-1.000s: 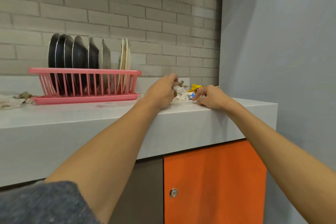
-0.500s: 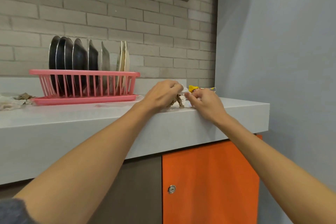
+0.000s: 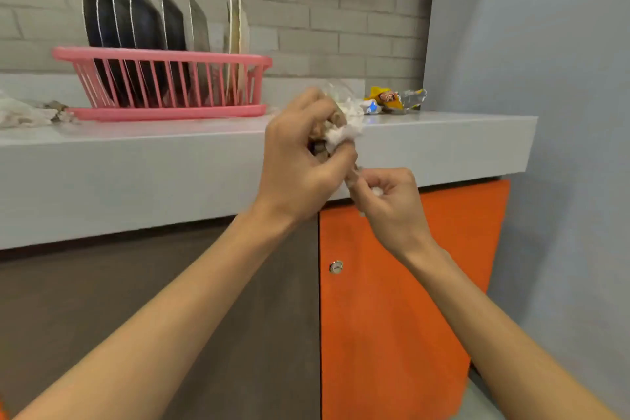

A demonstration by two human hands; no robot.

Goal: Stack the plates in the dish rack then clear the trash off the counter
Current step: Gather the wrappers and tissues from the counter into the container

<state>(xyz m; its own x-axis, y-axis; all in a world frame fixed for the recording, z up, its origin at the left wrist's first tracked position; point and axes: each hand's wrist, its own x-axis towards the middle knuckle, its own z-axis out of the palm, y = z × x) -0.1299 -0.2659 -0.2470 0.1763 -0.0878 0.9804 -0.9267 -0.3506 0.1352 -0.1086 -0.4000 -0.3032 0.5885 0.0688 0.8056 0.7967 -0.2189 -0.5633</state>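
Since plates already stand in the rack, step: clearing trash, gathering scraps into one bundle.
plates: upright in the pink dish rack, dark ones to the left, pale ones to the right. That half looks done to me.
left hand: fingers curled tight round a crumpled wad of white paper and brown bits, held in front of the desk edge, off the surface.
right hand: just below and beside the left, fingers curled, pinching a small white scrap. A thin strip may run between my two hands, but the blur makes it hard to say.
yellow wrapper: still on the desk at the far right end, with a clear foil piece just beside it.
left pile: more crumpled paper and brown bits on the desk, left of the rack and near its base.
doing it well: tuck the scrap into the wad so my right hand comes free, and squeeze the wad firmly so the brown crumbs stay in. Then pinch up the wrappers with the right hand and take the left pile last.
risk: loose bits dropping to the floor. No bin is in view, so I'd have to look for one.
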